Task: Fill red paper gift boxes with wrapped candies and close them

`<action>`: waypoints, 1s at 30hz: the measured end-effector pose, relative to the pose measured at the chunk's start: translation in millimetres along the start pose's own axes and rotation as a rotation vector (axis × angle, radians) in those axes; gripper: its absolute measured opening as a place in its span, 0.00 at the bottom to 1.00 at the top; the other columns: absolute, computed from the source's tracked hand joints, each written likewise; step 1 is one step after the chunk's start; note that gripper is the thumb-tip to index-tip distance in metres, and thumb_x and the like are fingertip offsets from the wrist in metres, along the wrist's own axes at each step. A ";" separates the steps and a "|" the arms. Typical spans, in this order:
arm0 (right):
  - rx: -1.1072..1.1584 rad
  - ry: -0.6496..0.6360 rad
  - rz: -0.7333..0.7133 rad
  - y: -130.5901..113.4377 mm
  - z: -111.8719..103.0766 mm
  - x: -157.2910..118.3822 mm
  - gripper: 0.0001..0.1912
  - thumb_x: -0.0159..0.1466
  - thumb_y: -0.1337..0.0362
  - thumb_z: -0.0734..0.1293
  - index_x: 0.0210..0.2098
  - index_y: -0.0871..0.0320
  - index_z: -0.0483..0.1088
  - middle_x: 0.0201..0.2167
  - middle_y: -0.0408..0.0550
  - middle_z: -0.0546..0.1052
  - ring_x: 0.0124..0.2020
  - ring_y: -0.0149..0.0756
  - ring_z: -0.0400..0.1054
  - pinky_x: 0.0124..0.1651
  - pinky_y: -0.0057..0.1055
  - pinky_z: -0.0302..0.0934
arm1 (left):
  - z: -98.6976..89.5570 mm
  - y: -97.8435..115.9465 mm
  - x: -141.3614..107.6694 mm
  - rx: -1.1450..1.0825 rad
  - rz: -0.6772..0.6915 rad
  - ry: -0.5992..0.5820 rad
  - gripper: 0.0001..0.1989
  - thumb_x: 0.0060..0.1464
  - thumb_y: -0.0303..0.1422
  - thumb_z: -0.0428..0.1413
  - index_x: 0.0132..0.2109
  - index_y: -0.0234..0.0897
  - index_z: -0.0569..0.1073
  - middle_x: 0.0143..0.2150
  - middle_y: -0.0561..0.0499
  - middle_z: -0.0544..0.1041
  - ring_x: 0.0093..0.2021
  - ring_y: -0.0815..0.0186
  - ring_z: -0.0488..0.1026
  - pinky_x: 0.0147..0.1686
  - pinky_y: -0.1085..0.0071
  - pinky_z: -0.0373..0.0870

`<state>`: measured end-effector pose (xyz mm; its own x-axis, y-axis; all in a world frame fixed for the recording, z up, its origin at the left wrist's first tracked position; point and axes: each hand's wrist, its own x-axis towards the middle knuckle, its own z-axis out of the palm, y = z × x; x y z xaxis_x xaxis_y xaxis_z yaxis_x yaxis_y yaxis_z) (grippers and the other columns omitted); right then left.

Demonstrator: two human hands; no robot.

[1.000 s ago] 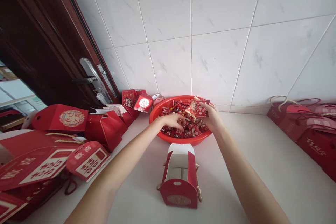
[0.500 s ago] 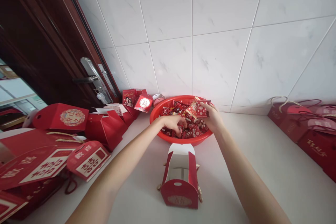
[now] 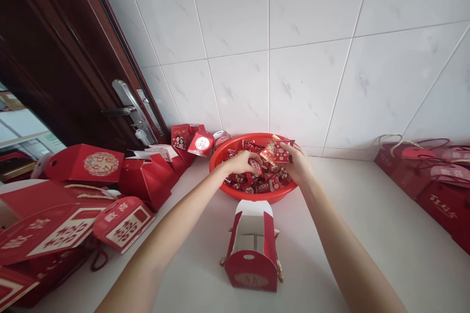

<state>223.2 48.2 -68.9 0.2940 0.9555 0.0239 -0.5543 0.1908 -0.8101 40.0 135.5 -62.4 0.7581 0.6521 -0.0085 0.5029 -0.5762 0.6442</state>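
A red plastic basket (image 3: 259, 197) stands against the wall, heaped with red-wrapped candies (image 3: 270, 185). Over its left part is my left hand (image 3: 242, 162), thumb and fingers closed on a red-wrapped candy (image 3: 254, 167). At the basket's right rim, my right hand (image 3: 299, 162) grips several red and gold candy packets (image 3: 282, 151) that stick out to the left of the fingers. In front of the basket an upright red gift box (image 3: 250, 270) has its top open. Its white inside shows no candy, and rope handles hang at both sides.
Red gift boxes (image 3: 101, 164) crowd the left of the white table (image 3: 198, 254), some open. More red boxes (image 3: 429, 176) with cord handles line the right side. A dark door (image 3: 66, 49) with a metal handle (image 3: 128, 105) is at left; a tiled wall (image 3: 235, 24) rises behind.
My left hand has lifted slightly out of the candies, and a red-wrapped candy now shows between its fingers. My right hand and its packets have hardly moved.
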 end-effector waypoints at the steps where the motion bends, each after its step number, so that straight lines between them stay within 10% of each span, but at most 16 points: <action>1: -0.003 0.003 0.003 -0.1 0.0 -0.1 0.11 0.48 0.63 0.77 0.28 0.56 0.72 0.25 0.43 0.79 0.28 0.38 0.75 0.25 0.30 0.66 | 0.3 0.0 -0.2 -0.006 0.001 0.001 0.15 0.46 0.36 0.65 0.42 0.37 0.79 0.39 0.51 0.82 0.44 0.59 0.77 0.46 0.67 0.69; 11: 0.012 0.030 0.015 -1.1 2.1 -1.9 0.09 0.49 0.64 0.77 0.27 0.57 0.74 0.26 0.43 0.80 0.28 0.37 0.74 0.27 0.30 0.69 | 0.6 -4.2 1.6 0.024 -0.035 0.001 0.18 0.51 0.44 0.62 0.44 0.37 0.78 0.45 0.48 0.81 0.48 0.57 0.75 0.50 0.65 0.68; 30: 0.204 -0.059 0.184 -4.3 -5.9 7.2 0.03 0.57 0.69 0.72 0.32 0.57 0.77 0.31 0.43 0.81 0.32 0.33 0.75 0.33 0.26 0.71 | 0.8 3.1 -0.3 -0.004 -0.039 0.122 0.12 0.51 0.27 0.56 0.43 0.37 0.79 0.45 0.50 0.82 0.48 0.60 0.77 0.50 0.67 0.71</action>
<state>232.3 52.9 -68.6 0.1315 0.9886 -0.0737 -0.7409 0.0486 -0.6699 41.7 133.1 -61.0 0.6816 0.7294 0.0588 0.5296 -0.5472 0.6482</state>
